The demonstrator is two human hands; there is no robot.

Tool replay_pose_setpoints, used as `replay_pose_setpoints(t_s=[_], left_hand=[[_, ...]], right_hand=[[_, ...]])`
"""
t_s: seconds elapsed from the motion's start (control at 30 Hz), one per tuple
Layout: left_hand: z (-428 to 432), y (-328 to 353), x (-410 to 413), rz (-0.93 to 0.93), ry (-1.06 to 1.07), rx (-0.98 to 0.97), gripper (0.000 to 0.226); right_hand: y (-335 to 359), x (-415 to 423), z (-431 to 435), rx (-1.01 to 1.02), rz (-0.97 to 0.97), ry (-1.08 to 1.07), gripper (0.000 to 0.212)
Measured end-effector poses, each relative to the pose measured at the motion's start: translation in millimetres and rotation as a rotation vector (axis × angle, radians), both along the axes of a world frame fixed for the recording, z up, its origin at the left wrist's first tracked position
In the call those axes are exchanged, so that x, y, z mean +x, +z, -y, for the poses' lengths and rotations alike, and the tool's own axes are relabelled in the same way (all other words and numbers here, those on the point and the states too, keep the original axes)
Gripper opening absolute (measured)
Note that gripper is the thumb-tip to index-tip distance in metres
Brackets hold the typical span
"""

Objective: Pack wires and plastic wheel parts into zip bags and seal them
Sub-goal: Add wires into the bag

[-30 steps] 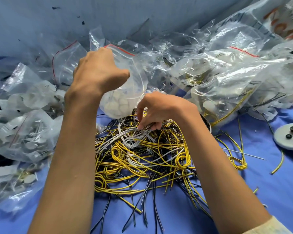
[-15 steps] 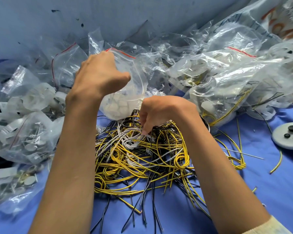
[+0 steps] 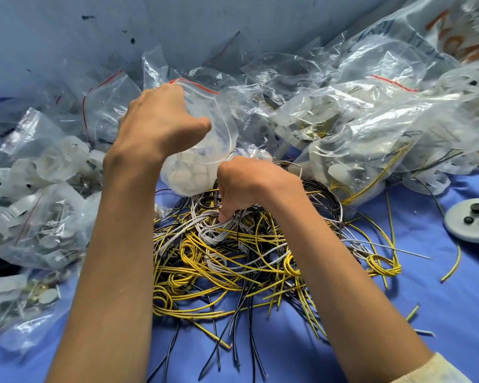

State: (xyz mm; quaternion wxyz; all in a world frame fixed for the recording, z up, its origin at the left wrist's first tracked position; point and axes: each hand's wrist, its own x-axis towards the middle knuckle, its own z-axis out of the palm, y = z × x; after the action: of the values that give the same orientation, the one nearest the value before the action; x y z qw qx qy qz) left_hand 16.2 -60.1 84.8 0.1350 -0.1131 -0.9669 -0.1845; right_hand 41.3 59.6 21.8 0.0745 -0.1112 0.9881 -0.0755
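Plastic zip bag, one, gripped by left fingers; right fingers pinch white wires.

bright, even daylight | glare on plastic | soft shadows | wide-angle edge bending

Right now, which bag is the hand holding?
The zip bag of white round parts, gripped by the left hand; the other bags lie in heaps.

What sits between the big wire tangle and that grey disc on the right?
In the head view, mostly bare blue cloth, crossed by a few stray yellow wires and one thin grey one.
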Motion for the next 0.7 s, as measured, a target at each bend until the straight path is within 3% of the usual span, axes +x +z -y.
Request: replay_pose_setpoints(t_s=[0.2,0.33,0.47,0.7], left_hand=[[1,0,-1,0.006,0.006,-0.004,0.036],[3,0,-3,0.022,0.0,0.0,0.034],[4,1,-3,0.073,-0.058,0.006,0.034],[10,6,5,0.183,-0.217,0.136,0.036]], right_hand=[[4,2,-7,-0.063,0.074,-0.01,0.03],[19,7,-14,-0.157,0.022,0.03,0.021],[26,8,-28,-0.403,0.011,0.059,0.004],[28,13,-61,-0.879,0.133,0.066,0.021]])
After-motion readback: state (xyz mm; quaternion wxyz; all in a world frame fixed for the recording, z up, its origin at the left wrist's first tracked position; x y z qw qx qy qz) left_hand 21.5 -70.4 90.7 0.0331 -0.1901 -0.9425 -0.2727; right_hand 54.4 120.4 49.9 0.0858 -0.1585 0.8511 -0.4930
